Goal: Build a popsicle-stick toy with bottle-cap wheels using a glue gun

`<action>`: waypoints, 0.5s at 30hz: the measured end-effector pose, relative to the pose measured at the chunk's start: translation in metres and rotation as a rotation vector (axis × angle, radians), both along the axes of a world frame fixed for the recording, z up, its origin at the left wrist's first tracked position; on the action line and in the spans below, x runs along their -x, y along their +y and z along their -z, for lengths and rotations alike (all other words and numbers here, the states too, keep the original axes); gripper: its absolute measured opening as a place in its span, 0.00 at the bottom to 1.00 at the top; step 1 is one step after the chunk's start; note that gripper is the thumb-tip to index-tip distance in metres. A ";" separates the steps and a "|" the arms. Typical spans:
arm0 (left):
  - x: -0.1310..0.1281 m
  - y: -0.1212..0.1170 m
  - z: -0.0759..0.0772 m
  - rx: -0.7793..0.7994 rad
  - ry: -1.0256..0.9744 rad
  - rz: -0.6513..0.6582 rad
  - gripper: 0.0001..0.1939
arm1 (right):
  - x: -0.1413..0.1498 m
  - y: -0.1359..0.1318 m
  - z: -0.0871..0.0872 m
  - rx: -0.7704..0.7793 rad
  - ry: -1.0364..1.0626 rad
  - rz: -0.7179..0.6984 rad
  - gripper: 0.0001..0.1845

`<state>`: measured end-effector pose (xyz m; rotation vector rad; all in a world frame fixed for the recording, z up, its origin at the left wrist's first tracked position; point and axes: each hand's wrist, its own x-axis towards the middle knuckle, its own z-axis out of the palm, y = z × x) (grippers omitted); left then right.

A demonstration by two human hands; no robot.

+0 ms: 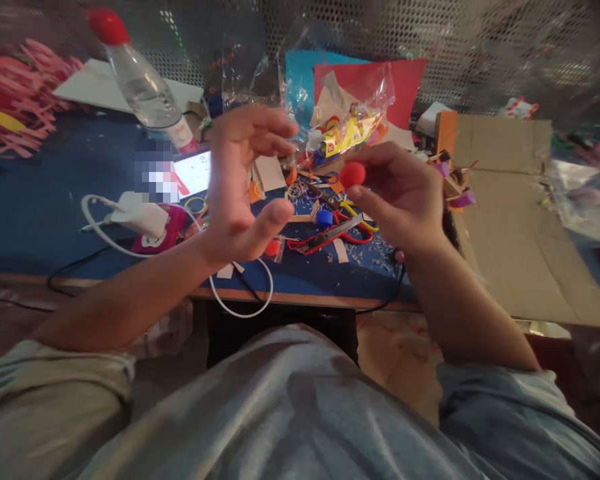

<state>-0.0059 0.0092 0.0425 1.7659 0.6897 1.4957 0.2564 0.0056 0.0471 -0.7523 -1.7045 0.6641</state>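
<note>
Between the thumb and fingers of my right hand (pixel 405 193) is a small red ball (pixel 353 175), held above the table. My left hand (pixel 245 183) is raised to the left of it, thumb and fingers apart, with nothing in the grasp. Beneath the hands lie red-handled scissors (pixel 357 230), a box cutter (pixel 333 233), a blue bottle cap (pixel 324 218) and scattered paper shavings. A second red piece (pixel 273 248) rests near the table's front edge. Just behind my left hand glows a phone screen (pixel 193 175).
A clear bottle with a red top (pixel 145 87) stands at the back left. White cables and a charger (pixel 143 213) lie at left. A plastic bag with yellow packets (pixel 353 133) sits at the back. Flat cardboard (pixel 520 227) covers the right side. Pink strips (pixel 20 100) are piled far left.
</note>
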 end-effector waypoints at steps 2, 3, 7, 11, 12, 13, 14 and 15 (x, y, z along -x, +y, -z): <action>-0.006 0.012 0.004 -0.096 0.091 -0.009 0.51 | 0.004 0.008 0.014 0.071 0.007 -0.010 0.23; -0.010 0.017 0.007 -0.138 0.137 -0.010 0.51 | 0.006 0.011 0.019 0.094 0.012 -0.020 0.24; -0.016 0.030 0.022 -0.334 0.243 0.003 0.53 | 0.008 0.016 0.034 0.173 0.043 -0.018 0.26; -0.008 0.037 0.038 -0.408 0.259 -0.042 0.50 | 0.006 0.018 0.044 0.226 0.031 0.007 0.30; -0.005 0.038 0.042 -0.404 0.271 -0.065 0.53 | 0.005 0.018 0.046 0.222 0.034 0.010 0.31; -0.003 0.038 0.045 -0.366 0.303 -0.085 0.55 | 0.005 0.018 0.047 0.214 0.043 0.014 0.31; -0.002 0.039 0.048 -0.318 0.334 -0.097 0.57 | 0.005 0.018 0.049 0.206 0.054 0.021 0.31; 0.000 0.040 0.051 -0.290 0.339 -0.106 0.59 | 0.005 0.018 0.050 0.204 0.064 0.029 0.30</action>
